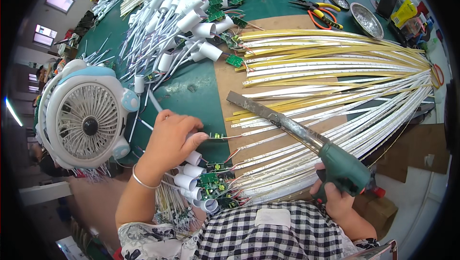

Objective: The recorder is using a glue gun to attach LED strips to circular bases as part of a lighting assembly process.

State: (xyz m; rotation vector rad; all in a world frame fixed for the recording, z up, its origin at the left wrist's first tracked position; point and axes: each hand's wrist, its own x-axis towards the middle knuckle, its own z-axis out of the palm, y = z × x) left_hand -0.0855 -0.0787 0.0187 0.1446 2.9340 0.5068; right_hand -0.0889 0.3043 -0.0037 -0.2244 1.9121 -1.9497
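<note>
My left hand (173, 133) is closed, its thumb and fingers pinched together at the end of a small green circuit board (217, 136). A thin wire runs from that board to a white LED strip (258, 131) on the right. Behind the hand, a white cable (154, 101) leads up and away. In my right hand (337, 200) is a green pistol-grip soldering gun (344, 166). Its long, stained metal barrel (273, 116) points up and left across the strips, apart from the board. Just below my left hand lie several white plastic sleeves (184, 181) and circuit boards (209, 178) wired to strips.
A white and blue fan (89, 125) stands at the left. Beyond my left hand is a heap of white sleeves (189, 20) with cables and boards. Yellow-edged strips (311, 54) cover a brown board (221, 85). Pliers (316, 8) and a metal bowl (366, 20) lie far right.
</note>
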